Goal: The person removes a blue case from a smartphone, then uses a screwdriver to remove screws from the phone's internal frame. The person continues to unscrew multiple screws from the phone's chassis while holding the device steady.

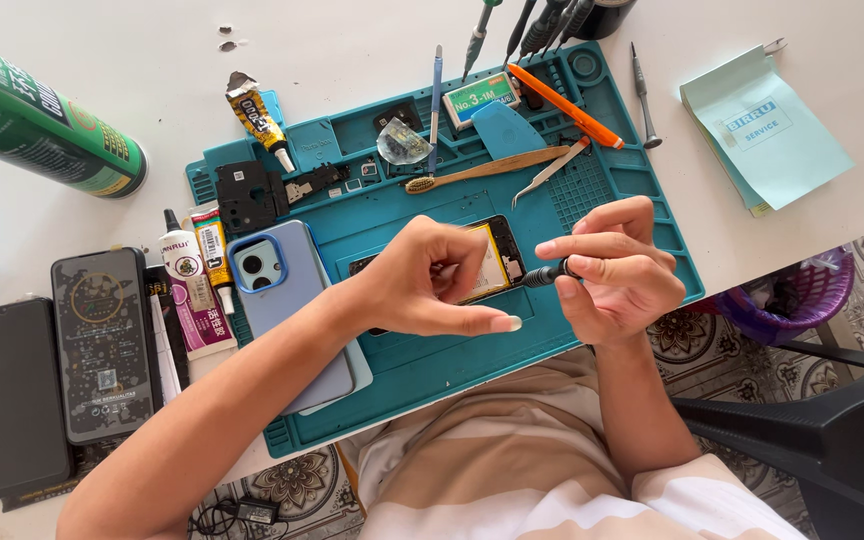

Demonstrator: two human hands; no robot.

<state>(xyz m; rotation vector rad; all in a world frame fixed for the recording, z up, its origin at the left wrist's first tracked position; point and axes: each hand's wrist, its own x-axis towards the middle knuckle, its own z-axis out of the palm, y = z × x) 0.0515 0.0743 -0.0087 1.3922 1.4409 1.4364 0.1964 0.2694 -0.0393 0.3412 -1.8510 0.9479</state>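
Observation:
An opened phone [497, 262] with its yellow battery showing lies on the teal work mat [612, 185], partly hidden behind my hands. My right hand [617, 270] grips a small black screwdriver [550, 273], its tip pointing left toward the phone. My left hand [432, 280] hovers over the phone with fingers curled and thumb stretched out; whether it pinches anything small I cannot tell. A blue phone [277, 290] with its camera side up rests on the mat's left edge under my left forearm.
On the mat's far side lie a bamboo toothbrush [487, 168], tweezers [552, 168], an orange tool [564, 105], a glue tube [257, 118] and black phone parts [247, 195]. Two dark phones [52, 370] and glue tubes sit left, a green can [37, 120] far left, a pale notepad [762, 125] right.

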